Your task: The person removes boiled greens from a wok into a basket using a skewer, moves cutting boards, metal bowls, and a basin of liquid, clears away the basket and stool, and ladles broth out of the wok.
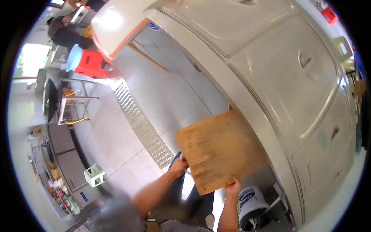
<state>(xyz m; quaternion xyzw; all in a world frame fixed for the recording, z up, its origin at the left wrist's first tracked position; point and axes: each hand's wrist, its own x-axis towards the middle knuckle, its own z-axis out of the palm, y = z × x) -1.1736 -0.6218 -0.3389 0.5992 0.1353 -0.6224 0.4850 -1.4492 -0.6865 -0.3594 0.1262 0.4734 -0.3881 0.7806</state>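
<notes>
A square wooden cutting board (220, 149) with a worn, stained face is held out in front of me, tilted. My left hand (179, 167) is closed on its left edge; a small pale thing shows beside those fingers, too unclear to name. My right hand (233, 187) grips the near edge, thumb on the upper face and the other fingers hidden beneath. The far right part of the board lies close to the side of a large grey metal unit (270, 116); whether they touch I cannot tell.
A perforated metal drain cover (143, 129) crosses the tiled floor. A white bucket (252, 199) stands below the metal unit, near my right arm. To the left are a small pale stool (94, 175), a metal stand (79, 96) and a red stool (89, 63). A person (63, 33) is farther back.
</notes>
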